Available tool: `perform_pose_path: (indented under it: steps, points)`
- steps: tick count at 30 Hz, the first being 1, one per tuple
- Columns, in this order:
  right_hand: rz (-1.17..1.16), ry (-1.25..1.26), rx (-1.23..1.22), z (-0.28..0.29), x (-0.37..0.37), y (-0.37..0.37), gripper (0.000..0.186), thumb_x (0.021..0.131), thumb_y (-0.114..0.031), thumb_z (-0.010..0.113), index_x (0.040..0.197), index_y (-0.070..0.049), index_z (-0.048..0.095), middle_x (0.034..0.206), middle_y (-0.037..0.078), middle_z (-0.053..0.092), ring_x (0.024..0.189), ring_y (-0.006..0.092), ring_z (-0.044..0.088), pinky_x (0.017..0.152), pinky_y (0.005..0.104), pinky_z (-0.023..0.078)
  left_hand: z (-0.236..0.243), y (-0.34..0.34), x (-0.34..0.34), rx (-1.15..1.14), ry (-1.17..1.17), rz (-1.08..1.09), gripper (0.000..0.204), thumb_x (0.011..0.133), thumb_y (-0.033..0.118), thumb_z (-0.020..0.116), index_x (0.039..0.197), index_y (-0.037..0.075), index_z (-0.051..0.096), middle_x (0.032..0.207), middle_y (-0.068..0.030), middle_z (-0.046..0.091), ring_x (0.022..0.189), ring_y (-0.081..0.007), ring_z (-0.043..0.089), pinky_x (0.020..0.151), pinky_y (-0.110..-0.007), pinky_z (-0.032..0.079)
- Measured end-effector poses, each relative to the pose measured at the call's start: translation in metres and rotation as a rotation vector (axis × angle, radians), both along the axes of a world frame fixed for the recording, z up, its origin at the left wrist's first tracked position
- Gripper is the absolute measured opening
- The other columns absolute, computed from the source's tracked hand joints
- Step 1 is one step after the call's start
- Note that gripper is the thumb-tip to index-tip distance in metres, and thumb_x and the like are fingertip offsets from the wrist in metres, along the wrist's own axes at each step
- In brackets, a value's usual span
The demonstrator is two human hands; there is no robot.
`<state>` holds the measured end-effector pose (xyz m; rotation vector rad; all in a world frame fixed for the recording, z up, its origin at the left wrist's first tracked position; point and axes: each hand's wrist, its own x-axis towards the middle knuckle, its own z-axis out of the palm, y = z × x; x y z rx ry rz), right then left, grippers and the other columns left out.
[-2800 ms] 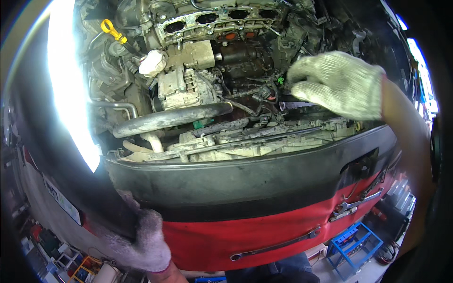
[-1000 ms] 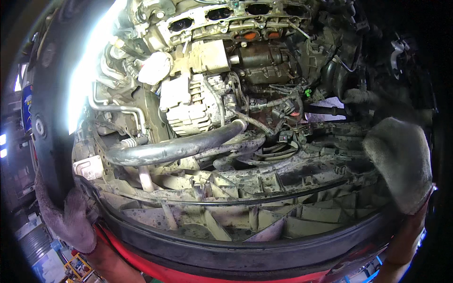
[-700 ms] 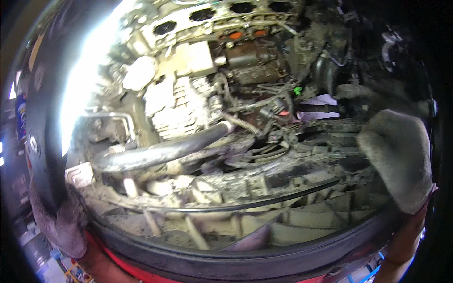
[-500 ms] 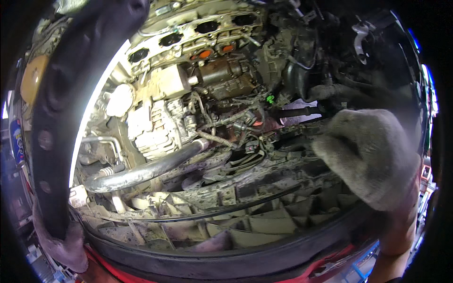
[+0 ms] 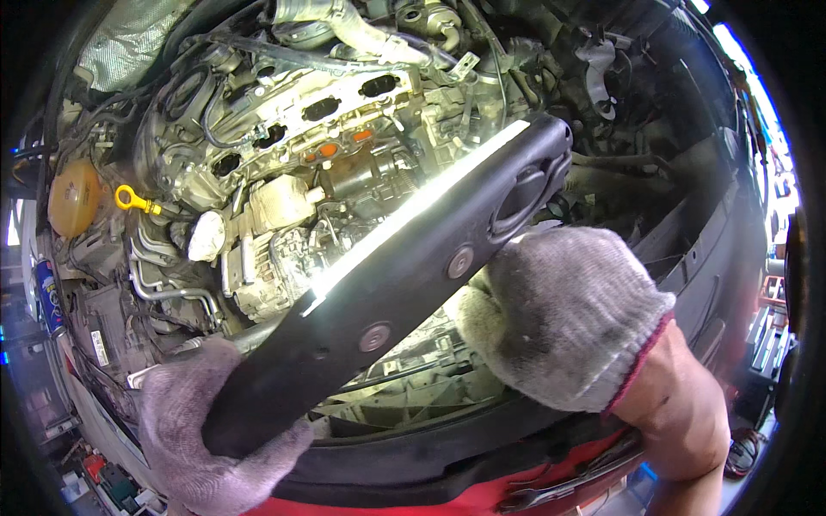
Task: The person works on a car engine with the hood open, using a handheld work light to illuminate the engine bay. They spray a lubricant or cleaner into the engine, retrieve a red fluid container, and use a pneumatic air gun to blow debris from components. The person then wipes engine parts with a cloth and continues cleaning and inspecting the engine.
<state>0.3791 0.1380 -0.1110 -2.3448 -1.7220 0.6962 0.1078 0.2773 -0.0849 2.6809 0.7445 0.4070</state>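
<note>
A long black work light (image 5: 413, 297) lies slantwise across the view, its lit white strip facing the engine. My left hand (image 5: 194, 430), in a pale knit glove, is wrapped round its lower end. My right hand (image 5: 568, 318), in a grey soiled glove with a red cuff edge, is curled close beside the light's upper half. Its fingertips are hidden, so I cannot tell what it holds or whether it touches the light. Beyond the light is an open engine with a row of dark ports (image 5: 321, 108) and orange-coloured openings (image 5: 328, 150) below them.
A yellow ring handle (image 5: 131, 198) and an amber reservoir (image 5: 74, 199) stand at the left of the engine bay. Metal pipes (image 5: 176, 294) run below them. Along the near side is the red front bodywork (image 5: 344, 503), with metal tools (image 5: 564, 488) lying on it.
The work light has swung from steep at the left to slanting across the middle, moved by my left hand. My right hand has moved left, close to the light. The view has shifted.
</note>
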Motion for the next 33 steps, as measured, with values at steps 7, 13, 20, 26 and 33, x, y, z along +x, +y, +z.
perform_pose_path:
  steps: [7,13,20,26,33]
  points:
    - [-0.015,-0.001,0.13,-0.003,-0.001,-0.001,0.032,0.085,-0.027,0.07,0.103,-0.001,0.068,0.076,0.018,0.068,0.072,0.0384,0.07,0.066,0.0468,0.057,-0.001,-0.009,0.024,-0.305,0.056,0.056,0.081,0.051,0.013,0.088,0.126,-0.007,0.062,0.108,-0.0187,0.071,0.096,-0.0281,0.071,0.09,-0.041,0.056]
    - [0.009,0.046,-0.064,0.001,0.003,0.0,0.028,0.083,-0.027,0.069,0.096,-0.003,0.071,0.079,0.016,0.071,0.072,0.0371,0.071,0.066,0.0452,0.058,-0.006,0.001,0.041,-0.309,0.132,-0.093,0.084,0.052,0.016,0.086,0.129,-0.006,0.063,0.106,-0.0168,0.075,0.095,-0.0255,0.074,0.089,-0.039,0.056]
    - [-0.061,0.111,0.011,-0.017,0.002,-0.007,0.025,0.084,-0.028,0.066,0.092,-0.005,0.073,0.076,0.015,0.071,0.07,0.0365,0.07,0.066,0.0449,0.058,-0.008,-0.001,0.041,-0.481,0.183,0.014,0.09,0.064,0.039,0.087,0.137,-0.007,0.059,0.117,-0.0165,0.072,0.106,-0.0253,0.07,0.097,-0.039,0.054]
    - [-0.08,0.114,0.007,-0.022,0.004,-0.012,0.025,0.085,-0.027,0.066,0.092,-0.005,0.073,0.076,0.015,0.071,0.07,0.0357,0.07,0.066,0.0444,0.057,-0.008,0.001,0.049,-0.529,0.294,0.164,0.095,0.065,0.044,0.087,0.138,-0.008,0.057,0.125,-0.0177,0.069,0.118,-0.0272,0.067,0.105,-0.04,0.049]
    - [-0.099,0.109,-0.001,-0.015,0.006,-0.016,0.024,0.085,-0.027,0.065,0.093,-0.005,0.073,0.077,0.014,0.071,0.07,0.0349,0.07,0.066,0.0437,0.057,-0.002,0.003,0.047,-0.593,0.318,0.107,0.091,0.071,0.041,0.088,0.139,-0.009,0.056,0.129,-0.0199,0.067,0.12,-0.0287,0.066,0.107,-0.041,0.049]
